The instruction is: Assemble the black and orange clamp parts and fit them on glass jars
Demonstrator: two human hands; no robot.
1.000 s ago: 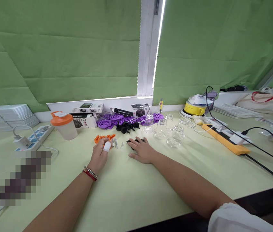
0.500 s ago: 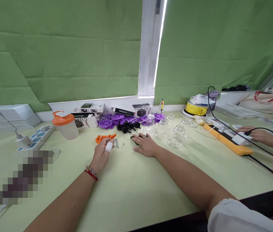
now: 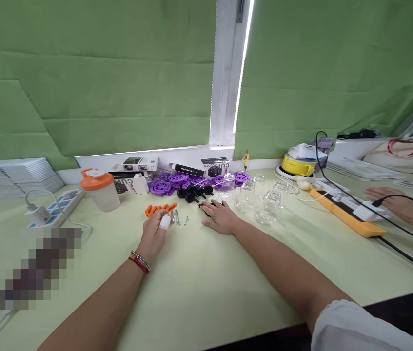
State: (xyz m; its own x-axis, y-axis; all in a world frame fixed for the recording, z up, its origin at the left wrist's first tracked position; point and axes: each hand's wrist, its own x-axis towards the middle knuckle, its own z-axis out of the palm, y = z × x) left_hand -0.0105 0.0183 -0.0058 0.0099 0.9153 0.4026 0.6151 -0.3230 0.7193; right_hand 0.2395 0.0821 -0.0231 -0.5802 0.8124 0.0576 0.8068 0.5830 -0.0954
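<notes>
My left hand (image 3: 155, 230) rests on the table with fingers curled, a white wrap on one finger. Its fingertips touch or lie right beside the orange plastic pieces (image 3: 154, 210); anything inside the curl is hidden. Just right of it lie several long metal screws (image 3: 175, 217) and a few tiny metal parts (image 3: 186, 220). My right hand (image 3: 220, 218) lies palm down, fingers stretched out over small black parts (image 3: 203, 205) that it mostly covers. Beyond both hands sit black knob-like pieces (image 3: 190, 194) and a heap of purple wheel-shaped parts (image 3: 160, 188).
Clear glass jars (image 3: 266, 208) stand right of my right hand. An orange-lidded shaker (image 3: 101, 191) and printed boxes (image 3: 135, 184) stand at left. A yellow power strip (image 3: 356, 219), cables and another person's hand (image 3: 392, 200) are at right. White stacked sheets (image 3: 19, 178) lie far left.
My hands stay nearly in place. At the right, the other person's hand has shifted and its fingers now lie stretched out behind the white plug. The view has moved very slightly.
</notes>
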